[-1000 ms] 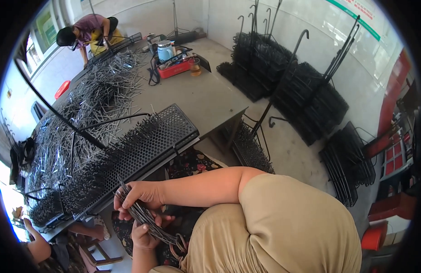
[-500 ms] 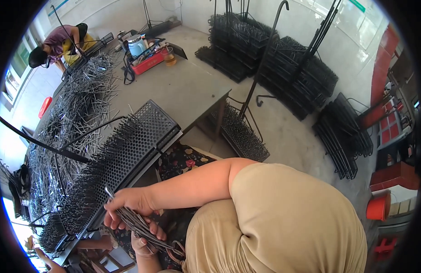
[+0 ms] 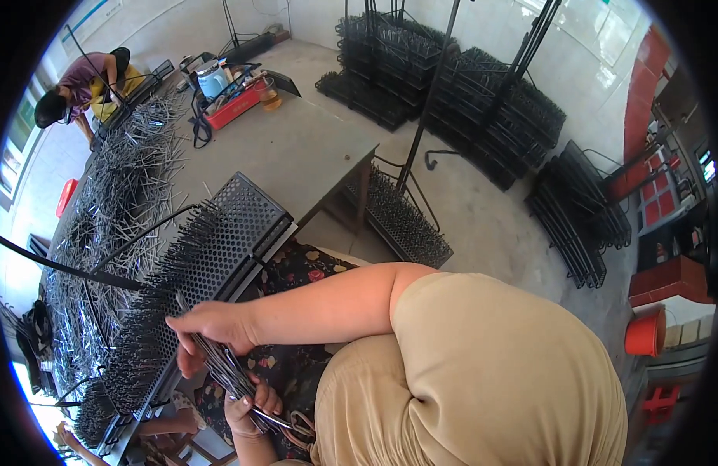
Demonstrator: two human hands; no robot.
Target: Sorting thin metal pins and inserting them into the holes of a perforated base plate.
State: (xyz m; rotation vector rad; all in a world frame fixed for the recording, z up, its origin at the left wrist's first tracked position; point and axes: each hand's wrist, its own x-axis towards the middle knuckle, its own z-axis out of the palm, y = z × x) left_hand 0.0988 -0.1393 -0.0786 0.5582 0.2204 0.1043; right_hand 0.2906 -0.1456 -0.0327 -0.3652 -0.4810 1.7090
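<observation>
A bundle of thin metal rods [image 3: 227, 371] lies slantwise over my lap, gripped at its lower end by my left hand [image 3: 254, 408]. At the bundle's upper end is my right hand [image 3: 213, 328], its thumb and fingers closed on a metal rod [image 3: 180, 300] whose tip sticks up past the thumb. The right fingers are slightly blurred. Close beyond that hand stands a long black perforated rack [image 3: 246, 203], its holes filled with upright dark rods except for a bare stretch at the far right end. Whether the held rod touches the rack I cannot tell.
Loose metal rods [image 3: 114, 210] are heaped along the table [image 3: 297, 140]. A red tray [image 3: 234, 111] holds a blue jug [image 3: 211, 80]; a glass cup [image 3: 267, 95] stands beside it. Another person [image 3: 95, 81] works at the far left. Filled racks [image 3: 390, 74] are stacked by the wall.
The view has shifted slightly, moving the table and racks left and mostly up in the picture. My right hand has opened out a little along the bundle; my left keeps its grip.
</observation>
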